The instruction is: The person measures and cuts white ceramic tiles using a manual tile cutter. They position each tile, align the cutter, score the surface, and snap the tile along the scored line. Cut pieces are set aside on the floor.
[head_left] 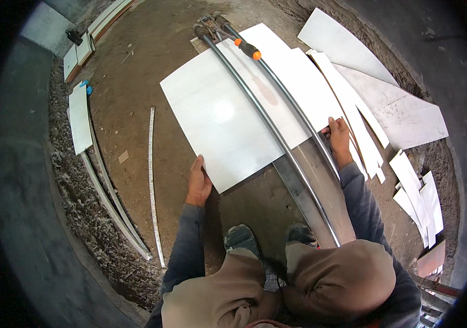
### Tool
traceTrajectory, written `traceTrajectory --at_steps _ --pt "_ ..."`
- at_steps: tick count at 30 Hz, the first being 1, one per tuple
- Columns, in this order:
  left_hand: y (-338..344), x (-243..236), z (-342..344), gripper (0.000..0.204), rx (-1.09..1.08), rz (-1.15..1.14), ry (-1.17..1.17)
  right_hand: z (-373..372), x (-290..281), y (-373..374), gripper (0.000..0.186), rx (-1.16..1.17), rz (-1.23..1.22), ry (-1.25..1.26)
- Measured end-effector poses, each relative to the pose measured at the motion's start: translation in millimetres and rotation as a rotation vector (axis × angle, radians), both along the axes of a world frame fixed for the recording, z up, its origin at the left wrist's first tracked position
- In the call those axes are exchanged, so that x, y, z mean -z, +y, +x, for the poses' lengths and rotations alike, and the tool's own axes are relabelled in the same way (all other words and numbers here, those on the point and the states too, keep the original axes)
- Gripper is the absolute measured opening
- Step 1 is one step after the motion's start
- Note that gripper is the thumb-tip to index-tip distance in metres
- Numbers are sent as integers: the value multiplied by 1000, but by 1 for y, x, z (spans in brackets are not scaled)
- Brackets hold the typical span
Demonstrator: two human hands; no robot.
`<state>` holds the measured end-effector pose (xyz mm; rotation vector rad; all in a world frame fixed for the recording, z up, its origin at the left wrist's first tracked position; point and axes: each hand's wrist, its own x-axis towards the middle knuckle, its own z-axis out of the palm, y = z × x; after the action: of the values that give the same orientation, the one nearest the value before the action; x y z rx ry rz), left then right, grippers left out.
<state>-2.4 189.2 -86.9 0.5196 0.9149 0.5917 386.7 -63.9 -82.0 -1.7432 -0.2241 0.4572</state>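
Note:
A large white tile (220,123) lies under the two steel rails of a manual tile cutter (261,109). My left hand (198,181) grips the tile near its close left corner, thumb on top. My right hand (338,139) is closed on the tile's edge at the right, just outside the right rail; its fingertips are partly hidden. At the far end of the rails, the cutter's black and orange handle (249,49) rests above the tile and reflects in its glossy face. Nearer my feet, the cutter's bare metal base (321,180) shows between and beside the rails.
A white marked measuring strip (153,180) lies on the dirt floor at the left, with narrow tile strips (116,202) along the rubble edge beyond. White tile offcuts (389,104) and smaller pieces (416,191) spread on the right. My shoes (241,240) stand close to the cutter base.

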Motion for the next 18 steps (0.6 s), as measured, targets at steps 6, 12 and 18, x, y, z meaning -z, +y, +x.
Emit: traceTrajectory --at_steps 6,12,18 --pt "-4 13 -4 37 -10 59 8 2 4 -2 25 3 -20 13" --pt "-12 36 3 37 -135 123 -1 2 6 -1 24 -6 -8 -7" --pt "-17 38 6 37 -222 79 91 -1 5 1 23 18 15 9"
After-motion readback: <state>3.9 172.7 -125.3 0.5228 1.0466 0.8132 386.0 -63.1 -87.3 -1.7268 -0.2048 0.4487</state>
